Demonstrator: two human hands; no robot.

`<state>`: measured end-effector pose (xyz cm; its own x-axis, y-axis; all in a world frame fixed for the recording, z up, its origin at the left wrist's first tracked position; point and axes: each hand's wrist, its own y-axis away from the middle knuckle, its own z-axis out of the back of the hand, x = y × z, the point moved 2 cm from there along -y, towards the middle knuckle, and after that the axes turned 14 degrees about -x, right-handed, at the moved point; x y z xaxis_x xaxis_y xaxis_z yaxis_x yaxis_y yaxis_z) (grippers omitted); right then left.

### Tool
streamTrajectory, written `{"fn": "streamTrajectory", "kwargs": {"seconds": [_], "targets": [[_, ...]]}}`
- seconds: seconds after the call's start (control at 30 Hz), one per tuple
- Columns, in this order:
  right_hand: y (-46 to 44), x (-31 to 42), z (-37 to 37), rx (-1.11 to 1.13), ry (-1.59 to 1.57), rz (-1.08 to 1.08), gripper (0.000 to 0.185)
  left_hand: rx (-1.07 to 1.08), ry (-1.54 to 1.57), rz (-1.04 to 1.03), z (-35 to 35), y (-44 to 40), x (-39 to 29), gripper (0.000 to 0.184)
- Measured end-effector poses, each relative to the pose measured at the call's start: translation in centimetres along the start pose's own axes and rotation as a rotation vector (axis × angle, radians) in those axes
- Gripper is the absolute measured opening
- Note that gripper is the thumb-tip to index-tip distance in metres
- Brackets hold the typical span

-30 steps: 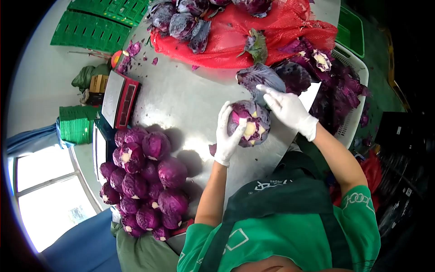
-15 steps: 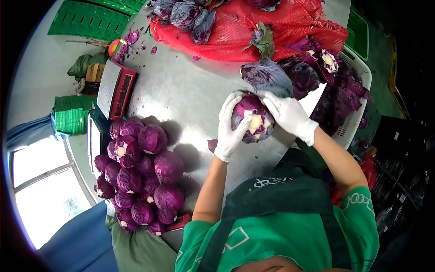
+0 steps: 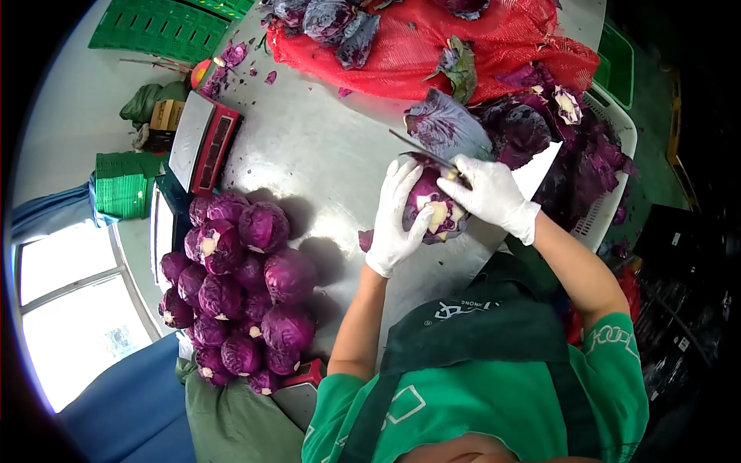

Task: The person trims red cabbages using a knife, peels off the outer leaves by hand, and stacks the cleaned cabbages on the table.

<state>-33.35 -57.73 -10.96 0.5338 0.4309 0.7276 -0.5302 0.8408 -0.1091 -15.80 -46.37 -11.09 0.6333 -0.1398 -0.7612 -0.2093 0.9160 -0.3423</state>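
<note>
My white-gloved left hand (image 3: 397, 220) grips a red cabbage (image 3: 434, 204) from its left side, thumb across the front near the pale cut stem end. A knife (image 3: 421, 147) is in my gloved right hand (image 3: 488, 193), its fingers closed round the handle. The dark blade points up and left, over the top of the cabbage. Just beyond the blade lies a loose bluish outer leaf (image 3: 448, 127) on the metal table (image 3: 340, 139). A small purple leaf scrap (image 3: 366, 240) is beside my left wrist.
Trimmed red cabbages (image 3: 289, 275) are piled at the left. A red-framed scale (image 3: 216, 147) stands behind them. Across the back stretches a red mesh bag (image 3: 401, 54) with untrimmed cabbages (image 3: 328, 19). At right, a white basket (image 3: 617, 201) holds stripped leaves (image 3: 587, 177).
The knife blade now shows, raised above the cabbage, where it was barely visible before. My right hand has curled round the handle. The left hand still holds the cabbage in nearly the same place.
</note>
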Motion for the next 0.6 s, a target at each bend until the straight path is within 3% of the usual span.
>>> {"fn": "streamTrajectory", "kwargs": {"seconds": [0.07, 0.13, 0.2, 0.3, 0.4, 0.47, 0.53, 0.57, 0.6], "targets": [[-0.9, -0.8, 0.0, -0.102, 0.075, 0.016, 0.026, 0.044, 0.012, 0.006, 0.1, -0.1, -0.3, 0.062], [-2.4, -2.3, -0.1, -0.076, -0.001, 0.062, 0.026, 0.013, -0.015, -0.057, 0.0, 0.1, -0.5, 0.061], [-4.5, -2.6, -1.0, -0.022, 0.114, 0.023, 0.029, -0.105, 0.086, -0.009, -0.1, 1.0, 0.6, 0.060], [-7.6, -8.6, -3.0, -0.025, 0.280, -0.047, 0.032, -0.148, 0.045, 0.033, 1.0, 2.9, 1.0, 0.064], [-8.7, -4.6, -0.4, -0.083, 0.216, -0.145, 0.045, -0.226, -0.030, 0.060, 1.6, 4.6, 1.6, 0.073], [-7.2, -0.6, 0.5, -0.287, 0.067, -0.048, 0.044, -0.251, -0.071, 0.368, 1.6, 5.3, 0.9, 0.076], [-3.7, 0.7, 0.0, -0.276, -0.119, 0.006, 0.042, -0.238, -0.153, 0.368, 0.8, 5.5, 1.8, 0.081], [-1.4, 0.8, -0.9, -0.383, -0.108, 0.165, 0.038, -0.289, -0.127, 0.345, 0.6, 5.3, 1.7, 0.083], [0.6, 0.6, -1.3, -0.313, -0.048, 0.193, 0.039, -0.339, -0.099, 0.321, 0.4, 5.0, 1.7, 0.086]]}}
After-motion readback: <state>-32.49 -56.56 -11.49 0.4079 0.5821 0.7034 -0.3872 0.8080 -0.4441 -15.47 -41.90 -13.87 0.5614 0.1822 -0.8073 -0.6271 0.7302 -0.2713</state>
